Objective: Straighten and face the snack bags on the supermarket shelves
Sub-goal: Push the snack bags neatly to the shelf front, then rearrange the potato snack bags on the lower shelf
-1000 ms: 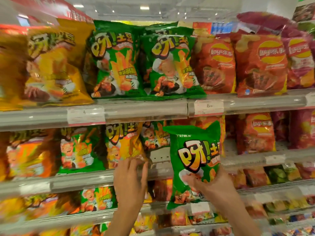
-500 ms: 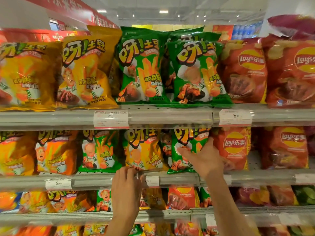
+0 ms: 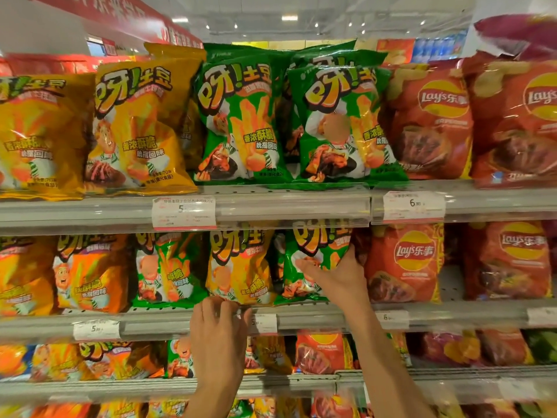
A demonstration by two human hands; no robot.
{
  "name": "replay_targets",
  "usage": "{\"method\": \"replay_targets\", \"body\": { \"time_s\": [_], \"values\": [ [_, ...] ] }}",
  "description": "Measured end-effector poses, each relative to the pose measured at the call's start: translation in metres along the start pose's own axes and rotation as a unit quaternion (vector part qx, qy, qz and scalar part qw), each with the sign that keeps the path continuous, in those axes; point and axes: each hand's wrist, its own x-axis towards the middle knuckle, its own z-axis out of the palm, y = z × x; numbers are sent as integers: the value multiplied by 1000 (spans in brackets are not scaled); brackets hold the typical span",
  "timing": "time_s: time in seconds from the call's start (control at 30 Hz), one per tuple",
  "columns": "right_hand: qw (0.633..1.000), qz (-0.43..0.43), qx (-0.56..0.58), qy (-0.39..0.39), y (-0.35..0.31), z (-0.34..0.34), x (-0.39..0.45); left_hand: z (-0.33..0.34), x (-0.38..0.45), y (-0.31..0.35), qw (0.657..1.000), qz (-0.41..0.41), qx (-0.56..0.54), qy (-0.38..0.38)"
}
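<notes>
1. Top shelf (image 3: 271,203), front row: 2 yellow bags, 2 green bags (image 3: 241,122), 2 red bags (image 3: 428,125). More bags stand behind them; I cannot count those.
2. Middle shelf (image 3: 316,316), front row, left to right: 2 orange bags, 1 green, 1 yellow bag (image 3: 238,267), 1 green bag (image 3: 313,260), 2 red.
3. Lower shelves: mixed bags, blurred, count not readable.
4. Price tags on the rails: 2 on the top shelf, 4 partly visible on the middle one.
5. Right hand (image 3: 337,273): arm reaches up from lower right, palm flat on the face of the green bag on the middle shelf, thumb spread left across its front, fingers at its right edge beside the red bag (image 3: 404,263). Spread and pressing, not pinching. That bag stands upright, face forward, between the yellow bag and the red one.
6. Left hand (image 3: 220,333): arm comes straight up from below, fingers curled over the front rail of the middle shelf, tips touching the bottom edge of the yellow bag. Whether they pinch it, I cannot tell.
</notes>
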Motion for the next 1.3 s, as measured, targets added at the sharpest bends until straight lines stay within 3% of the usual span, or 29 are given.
{"method": "replay_targets", "body": {
  "time_s": [0.23, 0.53, 0.77, 1.1, 1.3],
  "values": [
    [999, 1, 40, -34, 3, 8, -1, 12, -9, 4, 998, -7, 54, 34],
    [999, 4, -23, -39, 5, 13, -4, 15, -12, 5, 996, -16, 78, 28],
    [999, -16, -9, -36, 9, 10, -9, 14, -14, 4, 997, -10, 70, 18],
    [999, -15, -5, 41, 13, 19, -34, 8, -12, -17, 999, 43, 2, -14],
    [981, -57, -23, 182, 7, 42, -68, -13, -8, -52, 980, 77, -180, -39]
  ]
}}
